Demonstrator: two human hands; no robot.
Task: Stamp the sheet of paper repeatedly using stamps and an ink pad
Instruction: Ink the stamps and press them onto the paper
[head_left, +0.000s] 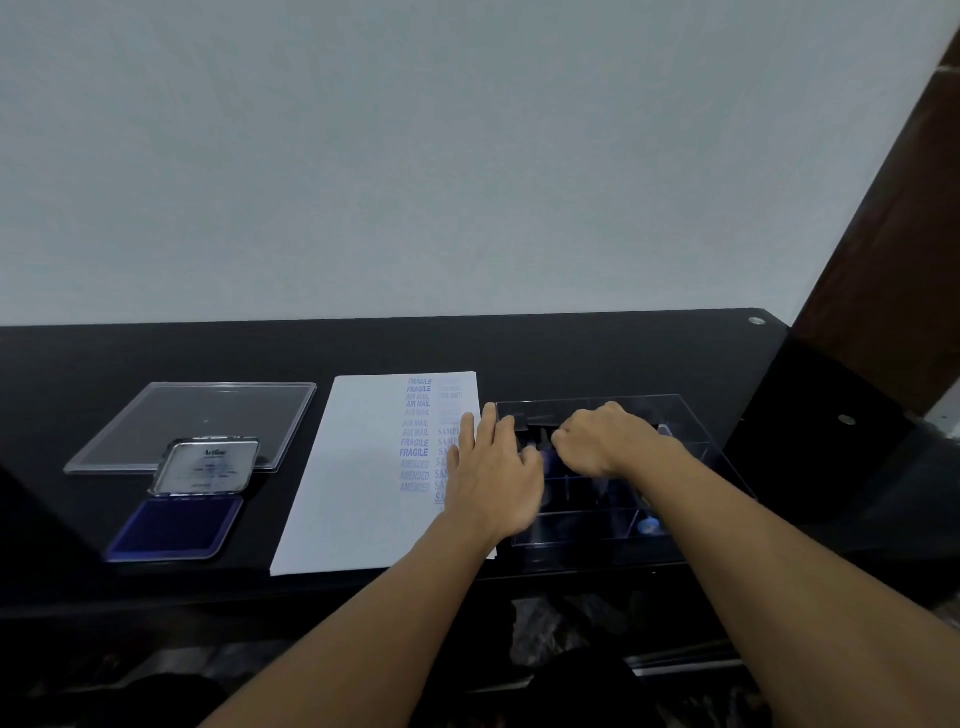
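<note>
Ink pad (174, 532) left of paper (353, 467), box (675, 415) right

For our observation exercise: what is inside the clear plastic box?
Dividers and a small blue round item show inside the clear plastic box; the right hand hides what it reaches for.

The view comes from a wide-angle camera worn on the person's head, looking forward and down across a black table (571, 353) with the sheet of paper (358, 467) a little below the middle of the frame. It sits close: both forearms enter from the bottom edge, nearer than the sheet, and the left hand (493, 478) and right hand (608, 441) reach to the sheet's right side. The ink pad (176, 530) left of the sheet and the clear box (587, 400) to its right both fit in. Beyond the sheet a pale wall (415, 156) fills the upper half.
</note>
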